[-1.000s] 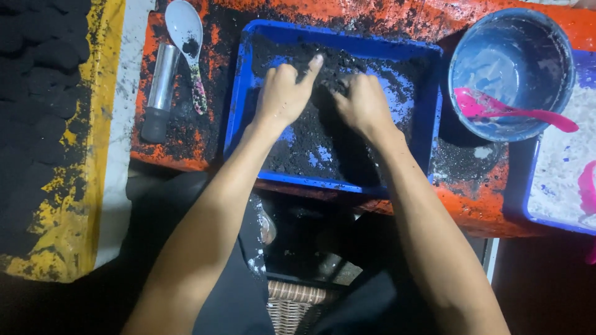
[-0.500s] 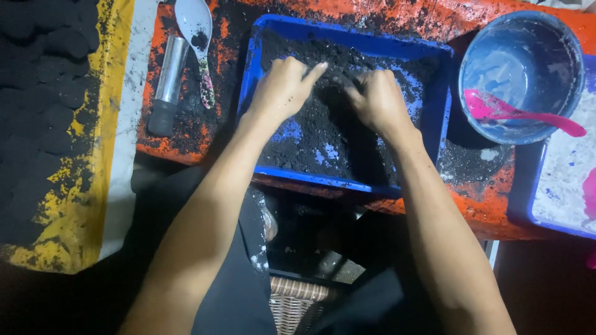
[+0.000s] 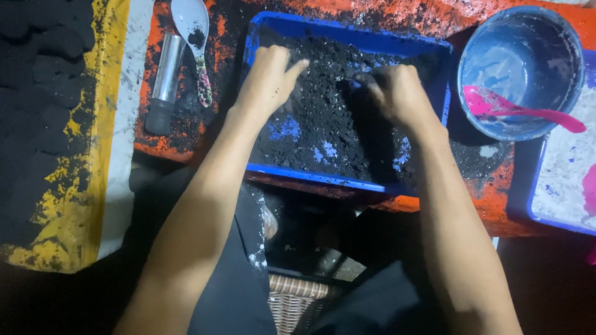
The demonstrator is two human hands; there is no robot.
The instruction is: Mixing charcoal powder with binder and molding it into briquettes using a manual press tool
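orange table (image 3: 484,205) — blue tray (image 3: 347,37) of crumbly black powder (image 3: 335,118).

On the orange-stained worktop (image 3: 496,198) a metal cylinder with a dark end (image 3: 164,84) lies just beside a white spoon (image 3: 195,43) smeared with black. To the right stands a round blue bowl (image 3: 562,43) holding a pink spatula (image 3: 518,108), near a blue-rimmed tray of white powder (image 3: 568,177). A woven basket (image 3: 301,301) shows below.

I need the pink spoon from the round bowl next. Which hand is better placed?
Right, probably. The right hand works in the blue tray on the side beside the bowl holding the pink spoon; the left hand is farther away.
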